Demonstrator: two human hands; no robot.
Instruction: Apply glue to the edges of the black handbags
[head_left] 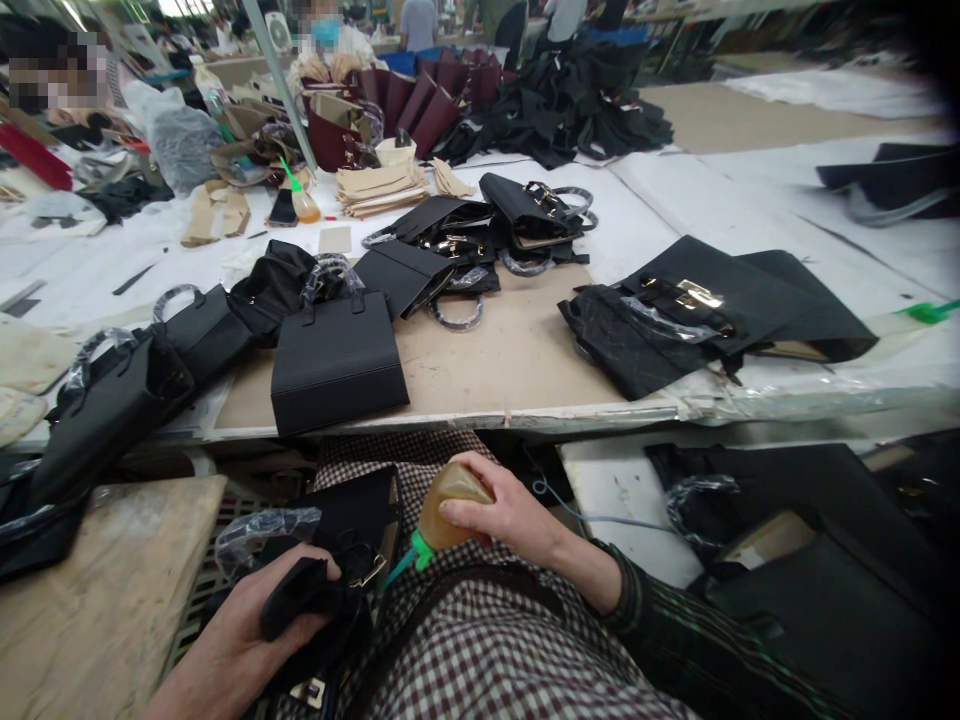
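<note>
My right hand [510, 510] is wrapped round a glue bottle [448, 505] of soft, amber-coloured plastic. Its green cap and thin nozzle tip downward to the left, toward the black handbag [356, 505] on my lap. Folded black material of that bag is gripped in my left hand [281, 610], thumb and fingers closed on it. The bag's handle is wrapped in clear plastic, and gold-coloured metal fittings show near my left fingers. Whether the nozzle tip touches the bag, I cannot tell. Part of the bag is hidden behind my left hand.
Several black handbags [337, 360] lie along the worktable [517, 365]. Another black bag [690, 310] lies to the right. A second glue bottle [304, 205] stands near stacked tan pieces [382, 188]. A board [112, 580] is at lower left; more bags [817, 580] lie at lower right. People are in the background.
</note>
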